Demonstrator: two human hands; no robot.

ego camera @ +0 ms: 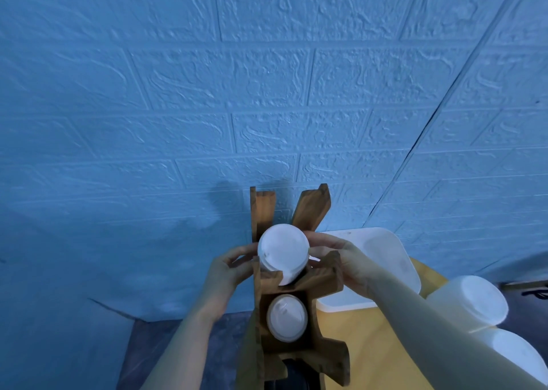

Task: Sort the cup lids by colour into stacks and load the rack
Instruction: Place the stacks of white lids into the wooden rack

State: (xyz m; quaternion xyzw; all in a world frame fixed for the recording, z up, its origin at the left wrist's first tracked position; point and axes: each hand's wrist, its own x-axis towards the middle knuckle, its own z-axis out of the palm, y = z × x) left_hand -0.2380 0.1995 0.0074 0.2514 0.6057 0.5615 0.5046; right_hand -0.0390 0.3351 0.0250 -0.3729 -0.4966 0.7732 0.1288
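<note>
A person's left hand (229,266) and right hand (335,254) each grip one side of a stack of white lids (283,250), holding it in the upper cradle of a wooden rack (320,283) before a blue brick-patterned wall (207,93). A second white stack (287,317) sits in the slot below. More white stacks (471,303) lie on the yellow worktop (364,348) beside a white tub (394,253). The lids look light and thin, likely to slide apart, so squeezing the stack's sides evenly seems wise.
</note>
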